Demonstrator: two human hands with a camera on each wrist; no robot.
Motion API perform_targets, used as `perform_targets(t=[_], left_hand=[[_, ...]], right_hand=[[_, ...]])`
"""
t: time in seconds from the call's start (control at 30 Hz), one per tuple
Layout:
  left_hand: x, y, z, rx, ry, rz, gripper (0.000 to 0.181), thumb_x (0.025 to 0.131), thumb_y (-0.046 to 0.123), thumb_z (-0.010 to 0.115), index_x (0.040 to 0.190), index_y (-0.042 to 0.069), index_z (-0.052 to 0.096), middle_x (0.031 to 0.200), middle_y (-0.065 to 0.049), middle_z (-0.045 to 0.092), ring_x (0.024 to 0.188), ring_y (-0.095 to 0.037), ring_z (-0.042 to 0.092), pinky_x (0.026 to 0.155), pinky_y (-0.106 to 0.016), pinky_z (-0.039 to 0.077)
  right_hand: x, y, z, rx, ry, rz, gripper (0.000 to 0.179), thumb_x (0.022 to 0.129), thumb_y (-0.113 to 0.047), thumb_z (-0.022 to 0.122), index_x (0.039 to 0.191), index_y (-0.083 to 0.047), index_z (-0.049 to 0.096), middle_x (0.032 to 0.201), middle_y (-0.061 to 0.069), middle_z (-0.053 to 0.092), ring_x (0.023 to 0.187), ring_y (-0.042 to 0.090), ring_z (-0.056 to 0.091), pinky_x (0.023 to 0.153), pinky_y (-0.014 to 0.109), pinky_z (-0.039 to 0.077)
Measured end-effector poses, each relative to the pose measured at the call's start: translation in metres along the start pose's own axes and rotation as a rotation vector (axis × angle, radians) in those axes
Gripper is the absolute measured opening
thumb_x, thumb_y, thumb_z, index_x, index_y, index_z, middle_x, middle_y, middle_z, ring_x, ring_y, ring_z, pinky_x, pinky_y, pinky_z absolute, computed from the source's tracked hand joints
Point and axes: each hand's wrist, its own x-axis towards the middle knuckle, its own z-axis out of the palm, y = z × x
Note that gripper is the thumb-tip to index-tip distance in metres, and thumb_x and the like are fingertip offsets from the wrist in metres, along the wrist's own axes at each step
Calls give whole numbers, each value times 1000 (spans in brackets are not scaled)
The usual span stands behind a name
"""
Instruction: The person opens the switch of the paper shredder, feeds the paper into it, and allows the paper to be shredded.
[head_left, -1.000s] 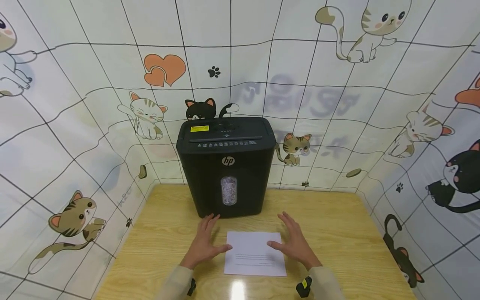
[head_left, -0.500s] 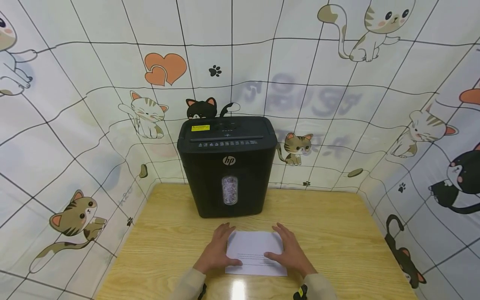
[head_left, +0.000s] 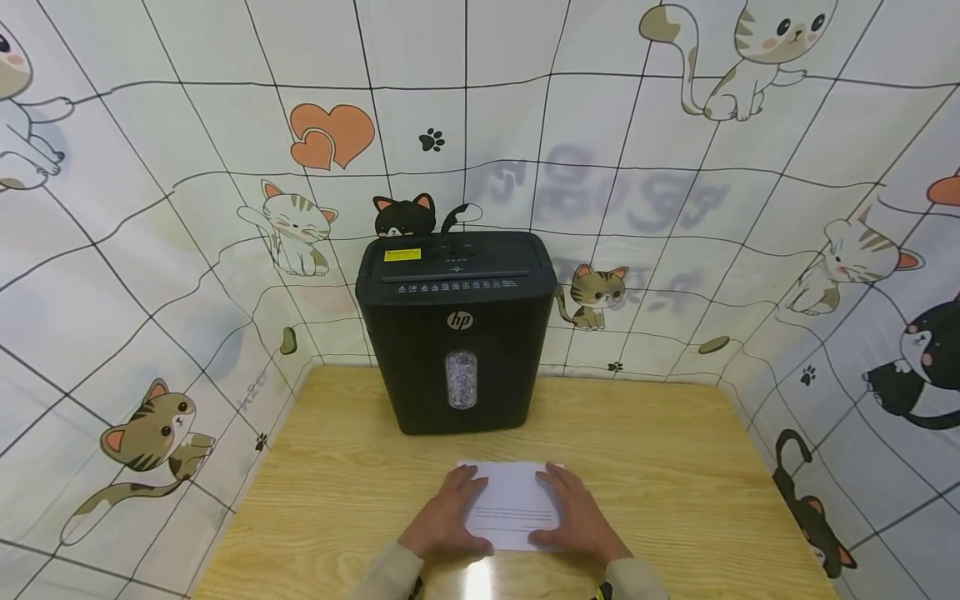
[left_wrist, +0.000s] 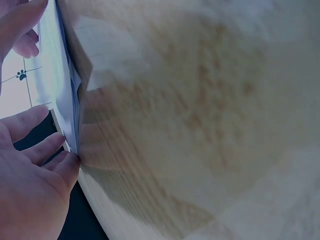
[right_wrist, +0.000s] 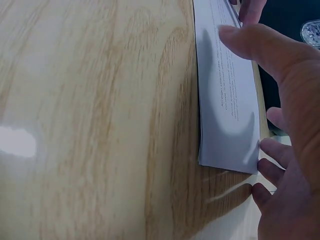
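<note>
A small stack of white paper (head_left: 513,498) with lines of print lies on the wooden table, in the middle of the head view. My left hand (head_left: 447,515) is at its left edge, fingers spread and slightly bent; in the left wrist view its fingertips (left_wrist: 71,159) touch the sheets' edge. On the other side my right hand (head_left: 579,518) reaches over the right edge, with the thumb above the sheets. The right wrist view shows several sheets (right_wrist: 227,120) slightly out of line, the right fingertips beside their edge. Neither hand curls round the paper.
Behind the paper stands a black HP paper shredder (head_left: 457,333) with a slot on top and shreds showing through its window (head_left: 461,380). A cat-patterned cloth (head_left: 660,125) surrounds the wooden table (head_left: 637,442) at the back and sides.
Both hands have come inward and slightly toward me, from apart beside the paper to its left and right edges. The paper and shredder have stayed in place.
</note>
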Motion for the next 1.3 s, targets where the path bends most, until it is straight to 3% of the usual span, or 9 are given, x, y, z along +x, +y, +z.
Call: perform_targets(t=[0.17,0.33,0.77,1.3], left_hand=[[-2,2,1,1,-36,-39,106,63,53,91,151,11,49,165,-13,32,154,-36,28,110,-48,48],[-2,4,2,28,-33,-27,102,64,51,91,149,11,52,164,-14,33,153,-37,29,111,-48,48],[0,4,0,52,-35,-22,102,64,60,89,147,10,55,161,-16,38,150,-44,34,113,-54,44],[2,5,-1,114,-40,-8,97,64,58,89,144,11,59,159,-15,42,147,-37,38,111,-48,47]], right_hand=[[-4,-2,-1,-4,-85,21,111,56,-55,95,150,-16,50,165,18,32,152,48,27,118,69,26],[-5,-4,-1,-27,-124,37,113,56,-54,95,152,-19,48,168,18,27,154,47,22,119,70,24],[-6,-4,-3,-10,-102,28,109,58,-56,95,149,-14,52,167,16,31,153,45,26,119,67,26],[-5,-2,-3,3,-88,4,110,56,-57,95,147,-11,53,164,19,34,151,48,28,118,69,27]])
